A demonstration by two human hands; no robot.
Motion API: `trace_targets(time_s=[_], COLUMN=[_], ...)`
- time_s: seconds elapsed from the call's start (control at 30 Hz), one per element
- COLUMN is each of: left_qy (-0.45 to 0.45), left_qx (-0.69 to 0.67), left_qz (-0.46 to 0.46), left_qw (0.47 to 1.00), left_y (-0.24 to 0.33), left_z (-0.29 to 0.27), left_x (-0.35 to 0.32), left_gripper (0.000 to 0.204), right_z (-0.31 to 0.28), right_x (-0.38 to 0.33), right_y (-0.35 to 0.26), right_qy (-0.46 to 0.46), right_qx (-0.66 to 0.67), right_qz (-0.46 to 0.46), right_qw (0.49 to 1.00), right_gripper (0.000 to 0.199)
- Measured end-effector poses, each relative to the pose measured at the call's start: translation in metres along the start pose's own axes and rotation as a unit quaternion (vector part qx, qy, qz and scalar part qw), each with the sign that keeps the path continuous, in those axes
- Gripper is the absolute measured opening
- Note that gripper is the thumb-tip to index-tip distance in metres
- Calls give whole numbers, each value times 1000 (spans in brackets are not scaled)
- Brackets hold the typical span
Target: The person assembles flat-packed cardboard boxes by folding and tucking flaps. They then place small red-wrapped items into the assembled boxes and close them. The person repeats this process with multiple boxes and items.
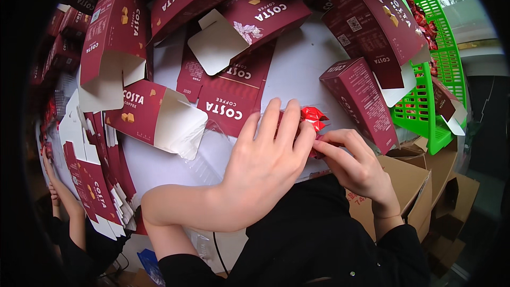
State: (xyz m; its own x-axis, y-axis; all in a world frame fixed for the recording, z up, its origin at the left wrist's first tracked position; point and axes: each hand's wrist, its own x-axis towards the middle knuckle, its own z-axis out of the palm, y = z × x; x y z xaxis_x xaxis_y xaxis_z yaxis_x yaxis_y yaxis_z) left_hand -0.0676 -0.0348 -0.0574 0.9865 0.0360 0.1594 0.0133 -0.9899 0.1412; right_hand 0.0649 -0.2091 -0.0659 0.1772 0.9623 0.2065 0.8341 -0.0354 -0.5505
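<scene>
My left hand lies palm down over small shiny red packets, its fingers stretched out and slightly apart. A clear plastic tray seems to sit under the packets, mostly hidden by that hand. At the right side of the packets, my right hand has its thumb and fingertips pinched together on a red packet's edge. Left of my hands, an open maroon carton lies on its side, its white flap near another clear plastic tray. Flat maroon cartons lie beyond my fingers.
Several open maroon cartons stand around the white table. At the right, a green basket holds red packets. Folded cartons are stacked at left, beside another person's arm. Brown cardboard boxes stand at lower right.
</scene>
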Motion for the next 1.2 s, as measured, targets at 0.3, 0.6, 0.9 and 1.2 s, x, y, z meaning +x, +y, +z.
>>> trace_targets(time_s=[0.3, 0.6, 0.9, 1.2], left_qy=[4, 3, -3, 47], left_qx=[-49, -52, -43, -28], left_qz=[3, 40, 53, 50], left_qw=[999, 998, 998, 997], left_y=[1, 2, 2, 1], left_z=[21, 23, 23, 33], left_x=[11, 12, 13, 12], left_gripper=[24, 19, 22, 20], right_z=[2, 3, 3, -1], right_x=[-5, -4, -1, 3], right_y=[12, 15, 11, 10], right_qy=[38, 33, 36, 6], right_qx=[44, 50, 7, -26], right_qz=[-62, -76, -46, -41], right_qw=[996, 995, 998, 999], right_gripper=[44, 47, 39, 31])
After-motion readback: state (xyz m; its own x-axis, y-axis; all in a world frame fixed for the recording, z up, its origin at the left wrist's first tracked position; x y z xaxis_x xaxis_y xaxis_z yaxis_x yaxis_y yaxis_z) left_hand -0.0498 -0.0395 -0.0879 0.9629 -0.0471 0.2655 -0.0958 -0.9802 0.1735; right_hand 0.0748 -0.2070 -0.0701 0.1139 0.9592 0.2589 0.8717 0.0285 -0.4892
